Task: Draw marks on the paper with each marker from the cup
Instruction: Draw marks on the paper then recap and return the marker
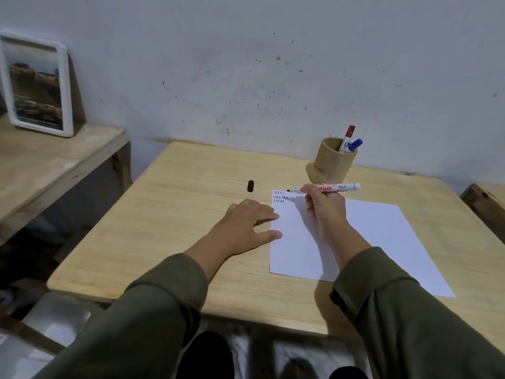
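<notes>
A white sheet of paper point(369, 236) lies on the wooden table point(177, 187), with rows of short red and black strokes point(280, 196) in its far left corner. My right hand point(325, 206) holds an uncapped white marker with a black tip point(328, 187), lying nearly level, its tip just above those strokes. My left hand point(246, 222) rests flat on the table, fingertips touching the paper's left edge. The black cap point(250, 186) stands on the table left of the paper. A wooden cup point(334, 160) behind the paper holds a red-capped marker point(347, 136) and a blue-capped marker point(354, 145).
A lower wooden bench point(41, 165) stands to the left with a white-framed picture point(37, 86) leaning on the grey wall. Another wooden piece point(489, 201) shows at the right edge. The table's back edge meets the wall.
</notes>
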